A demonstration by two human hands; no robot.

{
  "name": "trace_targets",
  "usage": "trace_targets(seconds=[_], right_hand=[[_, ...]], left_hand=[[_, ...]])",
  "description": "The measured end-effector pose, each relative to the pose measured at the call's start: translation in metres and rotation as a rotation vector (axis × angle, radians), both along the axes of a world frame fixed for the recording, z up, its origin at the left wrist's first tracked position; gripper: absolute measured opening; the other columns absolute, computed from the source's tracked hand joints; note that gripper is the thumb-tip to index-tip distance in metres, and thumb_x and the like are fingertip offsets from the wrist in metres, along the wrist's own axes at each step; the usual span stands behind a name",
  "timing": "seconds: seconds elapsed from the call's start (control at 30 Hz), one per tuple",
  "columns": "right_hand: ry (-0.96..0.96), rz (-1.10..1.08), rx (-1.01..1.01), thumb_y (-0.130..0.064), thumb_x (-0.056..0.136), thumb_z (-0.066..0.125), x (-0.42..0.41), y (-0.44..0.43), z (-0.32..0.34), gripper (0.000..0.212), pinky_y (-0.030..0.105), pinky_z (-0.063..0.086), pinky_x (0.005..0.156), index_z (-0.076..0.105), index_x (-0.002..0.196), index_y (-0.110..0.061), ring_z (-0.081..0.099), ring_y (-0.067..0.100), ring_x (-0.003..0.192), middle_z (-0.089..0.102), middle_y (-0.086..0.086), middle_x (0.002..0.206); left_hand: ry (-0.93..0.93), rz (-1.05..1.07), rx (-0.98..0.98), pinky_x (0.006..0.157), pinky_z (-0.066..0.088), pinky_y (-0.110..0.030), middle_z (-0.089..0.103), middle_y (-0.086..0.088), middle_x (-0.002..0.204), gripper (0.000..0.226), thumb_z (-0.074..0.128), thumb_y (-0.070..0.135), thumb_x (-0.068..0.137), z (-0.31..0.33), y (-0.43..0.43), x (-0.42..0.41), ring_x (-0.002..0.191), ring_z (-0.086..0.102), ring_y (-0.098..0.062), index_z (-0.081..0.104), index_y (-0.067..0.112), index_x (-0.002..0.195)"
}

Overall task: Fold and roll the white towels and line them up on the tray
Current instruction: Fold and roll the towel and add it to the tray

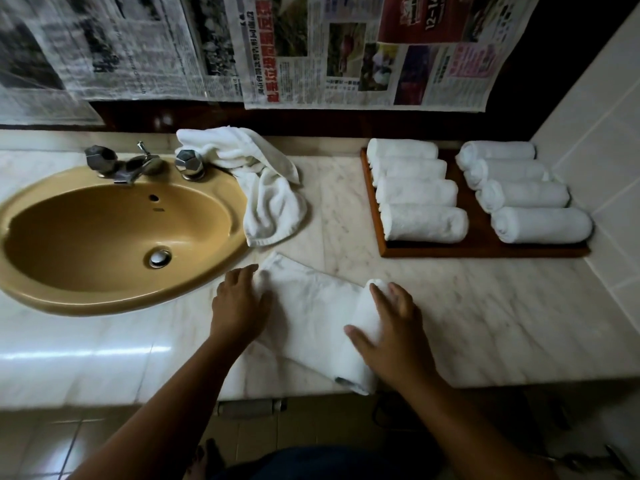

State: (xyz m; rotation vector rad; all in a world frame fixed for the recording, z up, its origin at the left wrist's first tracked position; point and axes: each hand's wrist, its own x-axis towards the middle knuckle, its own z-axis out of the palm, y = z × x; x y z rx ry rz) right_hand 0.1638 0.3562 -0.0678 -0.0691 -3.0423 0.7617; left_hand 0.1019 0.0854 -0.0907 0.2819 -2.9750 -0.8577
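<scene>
Leftmost, a tan sink (114,233) with chrome taps (138,164) sat in the marble counter (491,306). Just beside its right rim lay a crumpled loose towel (266,188), one end draped against a tap. Nearer the front edge, the left hand (239,303) lay flat with relaxed fingers, pressing down the left end of a folded towel (311,313) that stretched across the counter. That towel's right end was wound into a roll, and the right hand (394,330) rested on top of it, fingers spread wide over the roll rather than gripping it. Farther right, against the tiled wall, stood the wooden tray (476,233) holding eight rolled towels in two columns of four: a left column (415,195) and a right column (523,195), each roll touching its neighbour.
</scene>
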Motion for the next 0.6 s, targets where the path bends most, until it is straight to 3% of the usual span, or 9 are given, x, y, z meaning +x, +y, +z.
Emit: trace_targets(seconds=[0.1, 0.2, 0.3, 0.4, 0.5, 0.6], right_hand=[[-0.160, 0.064, -0.049, -0.046, 0.085, 0.066, -0.008, -0.008, 0.004, 0.087, 0.039, 0.035, 0.113, 0.017, 0.157, -0.041, 0.007, 0.023, 0.151, -0.008, -0.011, 0.166], [-0.224, 0.128, 0.006, -0.028, 0.088, 0.060, -0.022, -0.009, 0.011, 0.086, 0.038, 0.036, 0.112, 0.012, 0.157, -0.046, 0.001, 0.022, 0.154, -0.016, -0.015, 0.165], [-0.204, 0.122, 0.069, -0.025, 0.089, 0.058, -0.031, -0.009, 0.011, 0.086, 0.040, 0.041, 0.107, 0.010, 0.156, -0.049, 0.003, 0.022, 0.153, -0.016, -0.016, 0.165], [-0.159, 0.109, 0.081, -0.024, 0.086, 0.059, -0.033, -0.009, 0.009, 0.087, 0.041, 0.045, 0.106, 0.013, 0.156, -0.048, 0.008, 0.023, 0.152, -0.012, -0.015, 0.165], [-0.137, 0.100, 0.078, -0.024, 0.086, 0.060, -0.034, -0.010, 0.007, 0.086, 0.041, 0.046, 0.105, 0.015, 0.155, -0.048, 0.012, 0.023, 0.151, -0.010, -0.014, 0.166], [-0.125, 0.098, 0.073, -0.025, 0.086, 0.060, -0.033, -0.010, 0.007, 0.085, 0.040, 0.046, 0.105, 0.016, 0.155, -0.048, 0.015, 0.023, 0.150, -0.009, -0.015, 0.166]], left_hand=[[-0.113, 0.113, 0.128, 0.090, 0.046, -0.040, 0.060, -0.012, 0.124, 0.047, 0.056, 0.045, 0.095, 0.006, 0.007, -0.012, 0.114, 0.056, -0.033, 0.052, 0.017, 0.133], [-0.262, 0.136, 0.161, 0.074, 0.041, -0.031, 0.068, -0.002, 0.103, 0.034, 0.057, 0.051, 0.093, 0.014, 0.005, -0.026, 0.099, 0.062, -0.025, 0.059, 0.020, 0.107], [-0.339, 0.014, 0.163, 0.072, 0.047, -0.031, 0.063, 0.007, 0.089, 0.037, 0.075, 0.049, 0.080, 0.016, 0.001, -0.031, 0.089, 0.061, -0.018, 0.059, 0.021, 0.097], [-0.293, -0.153, 0.130, 0.071, 0.053, -0.033, 0.064, 0.008, 0.082, 0.042, 0.078, 0.059, 0.071, 0.015, 0.003, -0.027, 0.082, 0.063, -0.013, 0.066, 0.022, 0.086], [-0.302, -0.303, 0.061, 0.068, 0.047, -0.029, 0.058, 0.010, 0.090, 0.069, 0.071, 0.082, 0.052, 0.013, 0.002, -0.017, 0.082, 0.058, -0.010, 0.063, 0.026, 0.091], [-0.340, -0.484, -0.145, 0.076, 0.048, -0.034, 0.048, 0.007, 0.093, 0.077, 0.057, 0.087, 0.053, 0.008, 0.001, -0.010, 0.089, 0.053, -0.017, 0.061, 0.023, 0.096]])
